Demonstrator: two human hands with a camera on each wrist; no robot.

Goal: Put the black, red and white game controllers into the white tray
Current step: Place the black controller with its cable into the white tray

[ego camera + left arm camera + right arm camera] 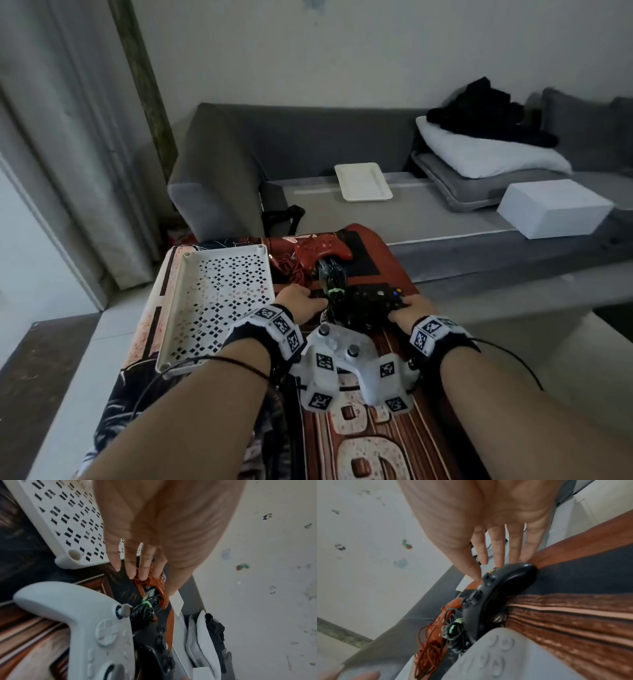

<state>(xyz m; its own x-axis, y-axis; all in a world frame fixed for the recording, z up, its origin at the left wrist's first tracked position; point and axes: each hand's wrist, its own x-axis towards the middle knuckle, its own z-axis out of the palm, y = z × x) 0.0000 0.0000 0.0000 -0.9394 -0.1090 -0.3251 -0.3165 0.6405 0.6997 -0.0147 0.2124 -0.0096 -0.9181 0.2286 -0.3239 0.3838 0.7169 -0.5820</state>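
Three controllers lie on a patterned mat. The red controller (322,250) is farthest, with its red cable (428,649) bunched beside it. The black controller (373,301) lies in the middle, its black cable coiled at its left. The white controller (342,349) is nearest, between my wrists. The white perforated tray (219,301) sits left of them with nothing in it. My left hand (301,301) has straight fingers (142,574) just left of the black controller and holds nothing. My right hand (411,308) lays straight fingertips (515,559) on the black controller's (496,592) right grip.
The mat covers a low table with a pale floor around it. Behind stands a grey sofa (342,144) holding a white plate (363,181), a white box (555,209), a white pillow (486,154) and dark clothing.
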